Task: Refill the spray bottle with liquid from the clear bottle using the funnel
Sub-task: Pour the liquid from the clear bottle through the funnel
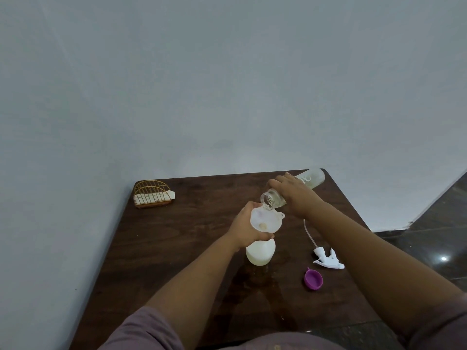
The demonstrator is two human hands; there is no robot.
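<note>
The right hand [294, 194] has its grip wrapped around the clear bottle [290, 189], fingers curled over its middle. The bottle is tipped nearly flat, base pointing far right, open mouth angled down and just over the far rim of the white funnel [265, 221]. The left hand [243, 227] grips the neck area beneath the funnel, fingers curled round its left side. The funnel sits in the top of the spray bottle [260, 253], a pale translucent body standing upright on the dark wooden bench [161, 248], near its middle. To the right, apart from the bottle, the white spray head [328, 258] lies on its side, its thin tube reaching away. Nearer, a purple cap [313, 279] rests open side up. At the far left corner stands a gold wire holder [153, 193].
</note>
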